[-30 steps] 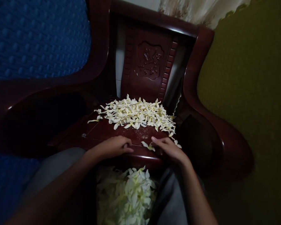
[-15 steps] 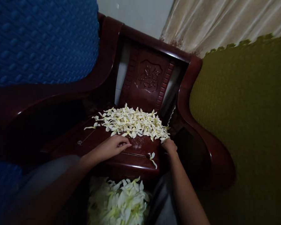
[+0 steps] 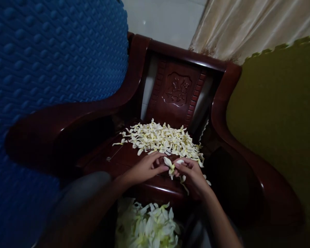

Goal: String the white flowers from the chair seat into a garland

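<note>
Both hands meet over the front of a dark red wooden chair seat [image 3: 98,167]. My right hand [image 3: 192,170] pinches a white flower [image 3: 169,163] with a yellow-green middle. My left hand [image 3: 151,166] is closed at the flower's left side, thumb and fingertips at a petal. Another white petal shows at the right fingertips. Just behind the hands lies a broad pile of white flowers [image 3: 160,137]. One loose flower [image 3: 184,184] lies at the seat's front, partly under my right hand. Below the seat edge is a heap of larger-looking white flowers [image 3: 155,224].
The chair's carved backrest [image 3: 177,89] rises behind the pile. Curved armrests flank it, left armrest [image 3: 74,112] and right armrest [image 3: 222,117]. A blue textured mat [image 3: 54,48] stands left, an olive mat [image 3: 276,103] right. A cream curtain [image 3: 237,27] hangs behind.
My right hand has come from the pile's right end to the middle with a flower. My left hand has met it there. The view has shifted, moving the chair rightward in the picture.
</note>
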The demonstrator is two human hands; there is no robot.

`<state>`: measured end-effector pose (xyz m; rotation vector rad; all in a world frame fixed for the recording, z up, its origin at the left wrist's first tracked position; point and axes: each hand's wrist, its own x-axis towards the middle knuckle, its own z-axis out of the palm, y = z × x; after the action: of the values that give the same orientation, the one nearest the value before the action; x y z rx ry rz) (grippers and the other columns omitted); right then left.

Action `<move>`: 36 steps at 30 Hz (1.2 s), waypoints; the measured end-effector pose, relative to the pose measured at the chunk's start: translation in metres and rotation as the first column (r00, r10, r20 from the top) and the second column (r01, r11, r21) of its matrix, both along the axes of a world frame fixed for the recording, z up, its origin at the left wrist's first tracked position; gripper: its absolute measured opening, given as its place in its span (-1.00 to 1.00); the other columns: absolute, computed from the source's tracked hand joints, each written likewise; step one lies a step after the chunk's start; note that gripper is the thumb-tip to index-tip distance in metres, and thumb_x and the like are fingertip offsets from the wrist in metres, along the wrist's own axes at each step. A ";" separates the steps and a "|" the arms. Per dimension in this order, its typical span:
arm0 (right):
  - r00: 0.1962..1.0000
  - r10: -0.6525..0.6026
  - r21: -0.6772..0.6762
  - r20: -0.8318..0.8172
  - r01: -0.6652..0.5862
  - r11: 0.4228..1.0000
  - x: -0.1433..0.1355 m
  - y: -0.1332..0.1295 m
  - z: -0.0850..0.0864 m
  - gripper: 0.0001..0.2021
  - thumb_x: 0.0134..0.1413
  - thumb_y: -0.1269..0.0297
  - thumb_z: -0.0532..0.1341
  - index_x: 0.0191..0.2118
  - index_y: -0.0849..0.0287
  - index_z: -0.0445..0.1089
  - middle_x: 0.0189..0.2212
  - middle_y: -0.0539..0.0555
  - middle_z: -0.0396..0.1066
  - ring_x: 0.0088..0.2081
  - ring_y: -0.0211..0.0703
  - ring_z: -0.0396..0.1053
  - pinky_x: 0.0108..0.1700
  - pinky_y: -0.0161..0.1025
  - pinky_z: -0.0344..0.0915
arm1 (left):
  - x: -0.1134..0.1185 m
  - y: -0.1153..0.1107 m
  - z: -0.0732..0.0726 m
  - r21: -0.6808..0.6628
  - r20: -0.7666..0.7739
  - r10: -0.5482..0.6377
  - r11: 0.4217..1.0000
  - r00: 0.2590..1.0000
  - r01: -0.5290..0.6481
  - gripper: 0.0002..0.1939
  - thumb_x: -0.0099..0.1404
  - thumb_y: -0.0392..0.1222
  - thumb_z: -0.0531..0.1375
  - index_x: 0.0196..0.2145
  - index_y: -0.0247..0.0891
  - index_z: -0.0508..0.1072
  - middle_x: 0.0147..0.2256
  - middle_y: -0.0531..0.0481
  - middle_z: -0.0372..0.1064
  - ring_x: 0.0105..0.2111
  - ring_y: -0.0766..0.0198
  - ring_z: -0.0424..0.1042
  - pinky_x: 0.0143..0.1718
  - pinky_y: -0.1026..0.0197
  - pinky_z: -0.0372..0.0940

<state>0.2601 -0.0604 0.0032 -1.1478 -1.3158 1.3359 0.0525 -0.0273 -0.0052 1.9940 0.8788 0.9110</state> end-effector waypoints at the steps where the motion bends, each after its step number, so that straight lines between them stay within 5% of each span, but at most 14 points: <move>1: 0.996 0.041 -0.016 -0.079 -0.042 0.999 -0.004 -0.004 0.001 -0.75 -0.05 0.14 0.35 -0.31 0.22 0.46 -0.52 0.05 0.46 -0.49 -0.24 0.38 -0.39 -0.33 0.30 | 0.004 -0.003 -0.002 -0.043 0.027 -0.027 0.999 0.999 0.028 -0.55 0.19 0.02 0.22 -0.01 -0.24 0.40 -0.10 -0.13 0.37 -0.27 0.23 0.36 -0.38 0.32 0.26; 5: 0.988 0.002 -0.044 -0.157 -0.009 0.999 -0.011 -0.006 -0.002 -0.75 -0.12 0.16 0.39 -0.36 0.22 0.48 -0.53 0.04 0.47 -0.46 -0.23 0.41 -0.35 -0.33 0.33 | 0.014 -0.006 -0.005 -0.194 0.119 -0.048 0.979 0.992 0.071 -0.71 0.22 -0.04 0.19 -0.25 -0.35 0.45 -0.30 -0.07 0.41 -0.35 0.27 0.37 -0.42 0.35 0.23; 11: 0.995 -0.097 0.052 -0.007 0.097 0.994 -0.018 -0.001 -0.008 -0.70 -0.13 0.06 0.38 -0.45 0.24 0.45 -0.61 0.01 0.41 -0.60 -0.31 0.28 -0.59 -0.39 0.16 | 0.014 -0.001 -0.005 -0.284 0.295 0.083 0.959 0.952 0.005 -0.68 0.18 0.02 0.21 -0.38 -0.35 0.35 -0.43 0.02 0.29 -0.41 0.30 0.34 -0.40 0.30 0.30; 19: 0.958 0.088 0.180 0.273 -0.141 0.974 -0.032 -0.019 -0.011 -0.63 0.22 0.03 0.09 -0.41 0.22 0.41 -0.56 0.02 0.42 -0.56 -0.29 0.30 -0.48 -0.35 0.20 | 0.013 -0.004 -0.002 -0.101 0.179 0.226 0.972 0.958 -0.211 -0.72 0.26 -0.02 0.14 -0.42 -0.32 0.30 -0.54 0.11 0.16 -0.53 0.41 0.21 -0.55 0.41 0.11; 27: 0.981 -0.068 0.211 0.181 0.028 0.977 -0.032 -0.015 -0.014 -0.54 0.27 -0.02 -0.02 -0.49 0.21 0.31 -0.66 -0.03 0.29 -0.63 -0.31 0.22 -0.52 -0.36 0.15 | 0.012 -0.008 0.007 -0.017 0.080 0.197 0.980 0.977 -0.196 -0.77 0.30 -0.11 0.09 -0.43 -0.31 0.28 -0.52 0.11 0.16 -0.49 0.40 0.18 -0.48 0.38 0.09; 36: 0.956 -0.025 0.264 0.293 -0.056 0.963 -0.035 -0.017 -0.016 -0.56 0.28 0.03 -0.01 -0.51 0.19 0.32 -0.71 -0.06 0.28 -0.66 -0.32 0.21 -0.51 -0.37 0.13 | 0.013 -0.004 -0.009 0.057 -0.019 0.326 0.944 0.945 -0.324 -0.75 0.29 -0.13 0.10 -0.50 -0.29 0.26 -0.59 0.13 0.15 -0.58 0.42 0.16 -0.54 0.36 0.04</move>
<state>0.2247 -0.0774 -0.0124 -1.1753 -1.6681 0.9807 0.0653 -0.0311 -0.0142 1.9424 1.2374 1.1003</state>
